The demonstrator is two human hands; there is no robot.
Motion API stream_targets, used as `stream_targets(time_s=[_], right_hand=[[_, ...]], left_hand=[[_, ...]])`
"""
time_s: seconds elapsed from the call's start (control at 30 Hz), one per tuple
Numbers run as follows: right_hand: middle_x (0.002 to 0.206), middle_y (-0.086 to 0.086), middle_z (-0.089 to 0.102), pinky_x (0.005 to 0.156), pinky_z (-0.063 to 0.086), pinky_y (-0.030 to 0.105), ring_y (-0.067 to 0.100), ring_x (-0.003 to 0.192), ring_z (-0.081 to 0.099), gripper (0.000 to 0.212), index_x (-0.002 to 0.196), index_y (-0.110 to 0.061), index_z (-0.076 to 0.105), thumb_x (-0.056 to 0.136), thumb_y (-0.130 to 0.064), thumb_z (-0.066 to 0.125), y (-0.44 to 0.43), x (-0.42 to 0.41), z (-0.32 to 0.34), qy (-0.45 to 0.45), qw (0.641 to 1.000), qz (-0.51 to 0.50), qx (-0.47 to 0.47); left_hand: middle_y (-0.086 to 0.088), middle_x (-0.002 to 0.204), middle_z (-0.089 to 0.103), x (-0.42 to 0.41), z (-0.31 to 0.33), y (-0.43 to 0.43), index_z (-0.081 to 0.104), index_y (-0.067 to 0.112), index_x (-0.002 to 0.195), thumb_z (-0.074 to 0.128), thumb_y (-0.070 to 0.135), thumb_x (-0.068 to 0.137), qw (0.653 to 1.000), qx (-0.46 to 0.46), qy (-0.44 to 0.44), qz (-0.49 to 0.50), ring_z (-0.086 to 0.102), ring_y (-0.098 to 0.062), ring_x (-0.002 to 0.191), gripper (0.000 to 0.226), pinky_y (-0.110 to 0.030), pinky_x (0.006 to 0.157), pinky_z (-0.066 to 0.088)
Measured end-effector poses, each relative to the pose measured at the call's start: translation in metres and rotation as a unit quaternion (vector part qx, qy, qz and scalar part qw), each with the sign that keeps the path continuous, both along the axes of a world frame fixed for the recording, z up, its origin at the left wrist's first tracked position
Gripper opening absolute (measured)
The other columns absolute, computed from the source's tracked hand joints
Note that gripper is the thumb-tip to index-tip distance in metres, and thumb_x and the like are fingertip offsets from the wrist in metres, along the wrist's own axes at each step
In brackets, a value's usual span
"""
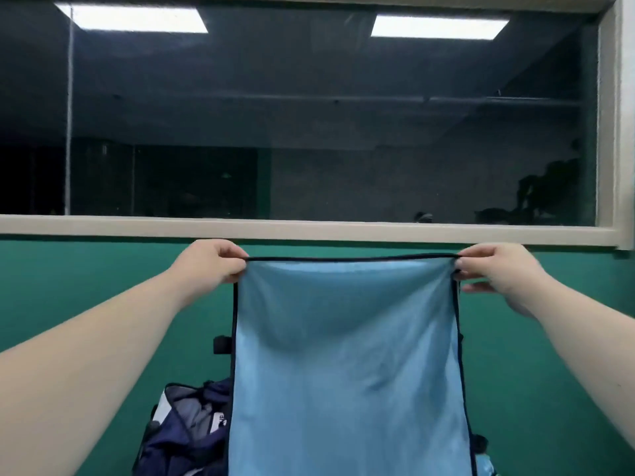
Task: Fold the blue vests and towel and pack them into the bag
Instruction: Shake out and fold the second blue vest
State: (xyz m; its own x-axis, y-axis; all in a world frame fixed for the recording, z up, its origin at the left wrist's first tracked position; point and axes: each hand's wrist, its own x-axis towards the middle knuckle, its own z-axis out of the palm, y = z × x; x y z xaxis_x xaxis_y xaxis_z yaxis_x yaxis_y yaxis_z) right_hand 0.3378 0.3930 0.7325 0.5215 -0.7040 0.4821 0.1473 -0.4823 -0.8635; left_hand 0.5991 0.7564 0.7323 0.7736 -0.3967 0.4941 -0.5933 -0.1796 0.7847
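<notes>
We hold the light blue cloth [347, 355] up in the air in front of us, against the green wall [86, 286]. With its plain rectangular shape and dark piping it is probably the towel rather than a vest, though its lower end runs out of view. Our left hand [209, 262] is curled round the top left corner, and our right hand [494, 269] pinches the top right corner between thumb and forefinger, the other fingers loose. The top edge is pulled level between the two hands, and the long axis hangs straight down, flat face towards us. We judge this the opening of the fold: spread, not yet doubled. The next move calls for bringing the two corners together, edges matched, before lowering it toward the open navy bag [182, 431] below on the left.
</notes>
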Motion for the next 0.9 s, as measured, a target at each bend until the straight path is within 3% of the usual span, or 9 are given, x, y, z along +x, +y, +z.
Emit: stream_targets(time_s=[0.07,0.2,0.3,0.37,0.5,0.57,0.7,0.77,0.9], right_hand=[[0.093,0.021,0.07,0.058,0.061,0.029,0.024,0.076,0.069,0.009,0.098,0.0,0.069,0.089,0.001,0.069,0.006,-0.002,0.025,-0.053,0.998,0.008,-0.018],[0.081,0.006,0.075,0.064,0.06,0.023,0.02,0.068,0.073,0.008,0.094,-0.002,0.072,0.087,0.001,0.072,0.023,-0.029,0.048,-0.112,0.992,0.026,-0.048],[0.084,0.005,0.076,0.072,0.061,0.027,0.02,0.077,0.074,0.008,0.092,-0.005,0.073,0.084,-0.001,0.073,0.033,-0.057,0.033,-0.112,0.991,0.037,-0.055],[0.086,0.008,0.076,0.074,0.062,0.031,0.022,0.081,0.073,0.013,0.094,-0.004,0.072,0.082,-0.002,0.074,0.039,-0.077,0.011,-0.085,0.994,0.045,-0.047],[0.086,0.014,0.074,0.075,0.062,0.037,0.022,0.078,0.071,0.012,0.093,0.0,0.071,0.081,0.001,0.073,0.048,-0.114,-0.045,-0.015,0.998,0.056,-0.017],[0.094,0.02,0.073,0.076,0.062,0.036,0.023,0.081,0.069,0.019,0.094,0.0,0.072,0.076,-0.004,0.076,0.054,-0.131,-0.079,0.023,0.998,0.059,-0.003],[0.088,0.017,0.074,0.074,0.062,0.03,0.019,0.078,0.069,0.064,0.082,-0.004,0.076,0.036,-0.041,0.101,0.062,-0.161,-0.155,0.115,0.99,0.074,0.035],[0.082,0.011,0.074,0.075,0.061,0.028,0.017,0.076,0.068,0.085,0.078,-0.005,0.077,0.013,-0.055,0.099,0.066,-0.173,-0.193,0.163,0.981,0.086,0.059],[0.083,0.014,0.07,0.09,0.054,0.039,0.024,0.083,0.063,0.084,0.079,-0.002,0.076,0.016,-0.053,0.1,0.077,-0.189,-0.245,0.233,0.958,0.128,0.104]], left_hand=[[-0.007,0.09,0.077,0.001,0.028,0.005,0.074,0.014,0.088,0.067,0.003,0.088,0.999,-0.031,-0.028,-0.008,0.074,-0.019,0.082,0.013,-0.035,0.091,0.057],[0.005,0.079,0.076,-0.019,0.048,0.023,0.074,0.02,0.086,0.067,0.007,0.089,0.994,-0.045,-0.094,0.02,0.074,-0.011,0.077,0.015,-0.016,0.066,0.051],[0.003,0.083,0.077,-0.042,0.034,0.037,0.074,0.018,0.09,0.068,0.01,0.09,0.994,-0.026,-0.104,0.005,0.074,-0.01,0.078,0.01,-0.023,0.075,0.053],[0.005,0.083,0.076,-0.056,0.014,0.046,0.073,0.021,0.091,0.07,0.013,0.09,0.995,0.01,-0.103,0.004,0.073,-0.012,0.08,0.008,-0.03,0.076,0.052],[0.012,0.076,0.074,-0.087,-0.04,0.062,0.073,0.023,0.087,0.069,0.018,0.09,0.991,0.098,-0.091,0.003,0.071,-0.007,0.075,0.006,-0.02,0.058,0.045],[0.01,0.076,0.074,-0.101,-0.07,0.071,0.073,0.023,0.086,0.07,0.017,0.089,0.988,0.132,-0.078,-0.013,0.072,-0.009,0.073,0.007,-0.022,0.062,0.046],[0.005,0.076,0.075,-0.127,-0.137,0.09,0.073,0.022,0.084,0.071,0.014,0.087,0.977,0.205,-0.04,-0.046,0.066,-0.012,0.065,0.009,-0.023,0.068,0.052],[0.003,0.075,0.075,-0.138,-0.173,0.102,0.072,0.022,0.084,0.071,0.013,0.086,0.967,0.247,-0.008,-0.056,0.065,-0.013,0.063,0.009,-0.029,0.073,0.054],[-0.003,0.072,0.073,-0.158,-0.229,0.124,0.071,0.016,0.081,0.069,0.009,0.085,0.955,0.278,0.054,-0.091,0.065,-0.014,0.063,0.009,-0.038,0.074,0.059]])
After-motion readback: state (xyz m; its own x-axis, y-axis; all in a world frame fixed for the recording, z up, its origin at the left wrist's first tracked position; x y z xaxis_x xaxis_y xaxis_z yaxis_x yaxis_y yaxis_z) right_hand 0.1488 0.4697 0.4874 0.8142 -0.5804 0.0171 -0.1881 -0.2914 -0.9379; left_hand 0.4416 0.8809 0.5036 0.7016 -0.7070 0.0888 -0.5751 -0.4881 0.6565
